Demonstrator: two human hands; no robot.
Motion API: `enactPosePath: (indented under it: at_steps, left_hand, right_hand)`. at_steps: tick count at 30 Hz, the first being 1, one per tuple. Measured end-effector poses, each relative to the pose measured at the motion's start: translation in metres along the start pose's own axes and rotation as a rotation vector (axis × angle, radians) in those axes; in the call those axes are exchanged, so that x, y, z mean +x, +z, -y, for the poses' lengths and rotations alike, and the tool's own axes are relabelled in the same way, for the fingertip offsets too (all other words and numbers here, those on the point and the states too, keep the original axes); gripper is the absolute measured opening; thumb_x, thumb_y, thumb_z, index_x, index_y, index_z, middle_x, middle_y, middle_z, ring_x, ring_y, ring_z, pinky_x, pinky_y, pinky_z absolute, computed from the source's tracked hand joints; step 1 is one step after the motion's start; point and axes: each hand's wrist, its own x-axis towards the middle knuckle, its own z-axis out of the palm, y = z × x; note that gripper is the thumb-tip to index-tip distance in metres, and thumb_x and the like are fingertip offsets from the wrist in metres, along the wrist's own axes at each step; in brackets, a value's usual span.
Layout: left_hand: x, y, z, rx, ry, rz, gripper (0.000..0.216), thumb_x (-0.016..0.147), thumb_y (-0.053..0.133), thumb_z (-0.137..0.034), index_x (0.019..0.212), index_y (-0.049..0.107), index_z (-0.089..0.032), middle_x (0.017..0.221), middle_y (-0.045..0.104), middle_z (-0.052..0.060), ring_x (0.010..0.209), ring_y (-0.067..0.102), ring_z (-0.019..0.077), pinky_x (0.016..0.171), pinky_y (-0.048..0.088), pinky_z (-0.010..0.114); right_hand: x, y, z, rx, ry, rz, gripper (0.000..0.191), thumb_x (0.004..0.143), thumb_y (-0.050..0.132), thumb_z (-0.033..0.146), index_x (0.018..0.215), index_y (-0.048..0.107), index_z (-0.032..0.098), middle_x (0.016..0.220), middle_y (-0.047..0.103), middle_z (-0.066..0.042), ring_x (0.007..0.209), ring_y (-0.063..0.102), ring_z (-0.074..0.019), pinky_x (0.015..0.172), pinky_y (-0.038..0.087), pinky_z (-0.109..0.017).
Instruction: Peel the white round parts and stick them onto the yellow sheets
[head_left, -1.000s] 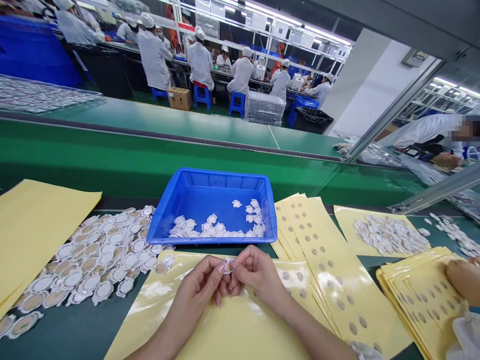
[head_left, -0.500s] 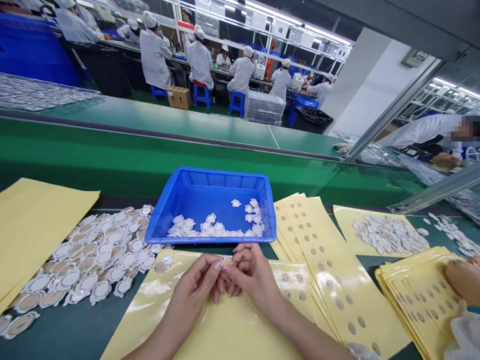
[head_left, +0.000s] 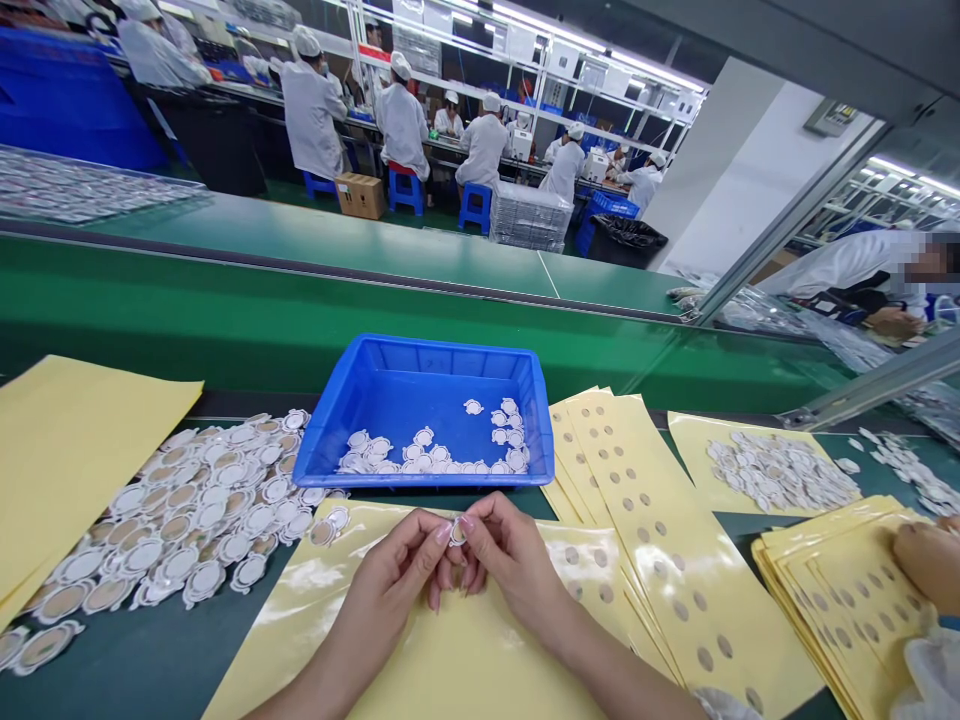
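My left hand (head_left: 394,575) and my right hand (head_left: 508,557) meet fingertip to fingertip over a glossy yellow backing sheet (head_left: 450,650). Both pinch one small round white sticker piece (head_left: 456,531) between thumbs and forefingers. Just beyond them stands a blue plastic tray (head_left: 424,365) with several of the same white pieces along its near wall. A heap of round white and tan pieces (head_left: 187,520) lies to my left on the dark belt.
Yellow sheets with round holes (head_left: 637,520) fan out at the right. Another person's hand (head_left: 926,560) rests on a stack of yellow sheets (head_left: 847,590). A second pile of white pieces (head_left: 780,470) lies on a yellow sheet. A plain yellow sheet (head_left: 67,450) lies far left. Workers in white sit behind.
My two hands stay together on the small piece, shifting only slightly; the fingers work it between them. Nothing else has moved.
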Motion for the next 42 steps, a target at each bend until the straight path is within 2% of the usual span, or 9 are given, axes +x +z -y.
enactPosePath:
  at_steps: [15, 19, 22, 25, 28, 31, 34, 37, 42]
  left_hand:
    - [-0.009, -0.003, -0.002, 0.163, 0.088, -0.054, 0.036, 0.089, 0.054, -0.053, 0.075, 0.060, -0.020, 0.062, 0.059, -0.002, 0.055, 0.054, 0.0124, 0.052, 0.045, 0.022]
    - [-0.022, -0.026, -0.020, 0.486, 0.394, -0.282, 0.022, 0.094, 0.050, -0.039, 0.086, 0.063, -0.023, 0.072, 0.065, -0.001, 0.066, 0.062, 0.0144, 0.062, 0.048, 0.022]
    - [-0.029, -0.063, -0.035, 0.742, 0.533, -0.613, 0.023, 0.092, 0.052, -0.043, 0.090, 0.064, -0.024, 0.078, 0.068, 0.000, 0.071, 0.063, 0.0166, 0.061, 0.047, 0.024]
    - [-0.033, -0.100, -0.044, 0.899, 0.387, -0.892, 0.037, 0.088, 0.051, -0.057, 0.090, 0.061, -0.022, 0.079, 0.066, 0.002, 0.070, 0.059, 0.0197, 0.054, 0.043, 0.027]
    - [-0.038, -0.117, -0.043, 0.949, 0.229, -0.957, 0.044, 0.086, 0.046, -0.064, 0.092, 0.056, -0.021, 0.081, 0.061, 0.002, 0.069, 0.054, 0.0184, 0.054, 0.041, 0.025]
    - [-0.044, -0.105, -0.030, 0.972, 0.343, -0.815, 0.031, 0.092, 0.047, -0.052, 0.095, 0.056, -0.022, 0.084, 0.059, 0.001, 0.074, 0.053, 0.0176, 0.057, 0.040, 0.023]
    - [-0.041, -0.076, -0.013, 0.975, 0.585, -0.366, 0.012, 0.093, 0.054, -0.035, 0.097, 0.061, -0.027, 0.088, 0.065, 0.001, 0.082, 0.059, 0.0197, 0.073, 0.046, 0.027]
    - [-0.029, -0.044, 0.001, 1.010, 0.582, -0.005, 0.022, 0.095, 0.053, -0.034, 0.114, 0.063, -0.030, 0.108, 0.068, 0.002, 0.100, 0.060, 0.0217, 0.087, 0.045, 0.029]
    - [-0.006, -0.014, 0.011, 1.254, 0.492, 0.129, 0.053, 0.088, 0.057, -0.057, 0.135, 0.054, -0.033, 0.145, 0.049, 0.004, 0.094, 0.059, 0.0266, 0.083, 0.047, 0.039]
  right_hand:
    - [0.002, -0.001, 0.003, 0.108, 0.134, -0.002, 0.069, 0.045, 0.094, 0.046, 0.090, 0.050, 0.019, 0.066, 0.060, 0.006, 0.052, 0.053, -0.0072, 0.043, 0.046, -0.015]
    - [0.001, -0.003, -0.001, 0.144, 0.048, 0.012, 0.062, 0.061, 0.082, 0.058, 0.097, 0.050, 0.019, 0.073, 0.055, 0.006, 0.045, 0.052, -0.0063, 0.039, 0.045, -0.017]
    - [0.000, -0.004, -0.002, 0.111, 0.026, 0.045, 0.056, 0.069, 0.076, 0.062, 0.096, 0.052, 0.019, 0.070, 0.053, 0.005, 0.047, 0.053, -0.0068, 0.041, 0.044, -0.018]
    - [-0.002, -0.003, 0.000, 0.069, 0.042, 0.057, 0.055, 0.070, 0.073, 0.065, 0.092, 0.053, 0.018, 0.066, 0.053, 0.005, 0.047, 0.053, -0.0075, 0.042, 0.043, -0.018]
    - [-0.003, -0.002, 0.003, 0.043, 0.046, 0.060, 0.055, 0.071, 0.070, 0.067, 0.089, 0.055, 0.017, 0.064, 0.054, 0.004, 0.047, 0.053, -0.0078, 0.043, 0.043, -0.018]
    - [-0.002, -0.002, 0.003, 0.039, 0.028, 0.059, 0.053, 0.075, 0.066, 0.067, 0.085, 0.056, 0.016, 0.063, 0.056, 0.003, 0.046, 0.052, -0.0074, 0.043, 0.042, -0.018]
    - [-0.001, -0.003, 0.004, 0.064, 0.011, 0.053, 0.053, 0.078, 0.061, 0.069, 0.081, 0.055, 0.016, 0.059, 0.056, 0.003, 0.042, 0.050, -0.0074, 0.041, 0.041, -0.018]
    - [-0.002, -0.004, 0.007, 0.084, 0.018, 0.019, 0.054, 0.078, 0.059, 0.070, 0.074, 0.052, 0.017, 0.053, 0.053, 0.004, 0.033, 0.040, -0.0054, 0.033, 0.029, -0.018]
    - [-0.009, -0.006, 0.014, 0.022, -0.156, -0.236, 0.049, 0.086, 0.058, 0.061, 0.065, 0.049, 0.018, 0.044, 0.042, 0.007, 0.038, 0.031, -0.0053, 0.041, 0.026, -0.020]
